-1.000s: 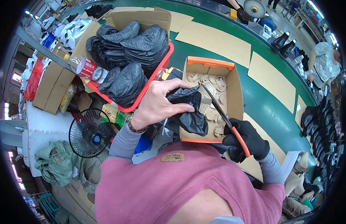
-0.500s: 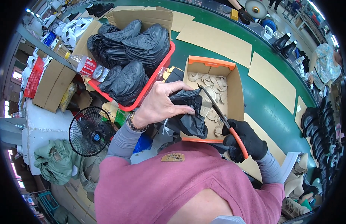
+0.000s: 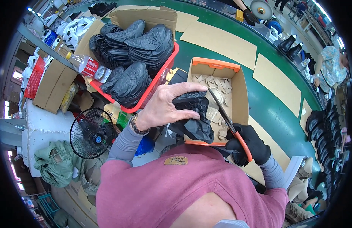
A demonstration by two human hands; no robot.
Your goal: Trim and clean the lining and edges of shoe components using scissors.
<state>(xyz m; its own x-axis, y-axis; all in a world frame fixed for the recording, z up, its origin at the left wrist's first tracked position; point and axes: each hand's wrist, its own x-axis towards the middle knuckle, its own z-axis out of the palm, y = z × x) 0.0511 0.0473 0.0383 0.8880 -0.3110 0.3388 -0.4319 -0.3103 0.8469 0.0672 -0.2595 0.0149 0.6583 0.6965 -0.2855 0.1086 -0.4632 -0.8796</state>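
My left hand (image 3: pixel 162 104), bare and with a watch at the wrist, pinches a crinkled black piece of thin material (image 3: pixel 198 129) between thumb and fingers. In a black glove, my right hand (image 3: pixel 255 146) grips scissors (image 3: pixel 242 144) with orange handles. Their blades point up and left, with the tip close beside the black piece; they look nearly closed. Beneath both hands stands a cardboard box (image 3: pixel 239 89) with an orange rim, holding several curved beige pieces (image 3: pixel 221 84). Part of the box is hidden behind the black piece.
A red basket (image 3: pixel 157 81) piled with crinkled black pieces (image 3: pixel 149 43) stands at the left, a plastic bottle (image 3: pixel 90 68) on its edge. Below it is a black fan (image 3: pixel 96 133). Cardboard sheets (image 3: pixel 221 40) lie on the green belt (image 3: pixel 265 95). Another person (image 3: pixel 329 68) is at far right.
The black piece has turned slightly and bunched up under my left fingers. The scissors' tip has shifted a little right, away from the piece.
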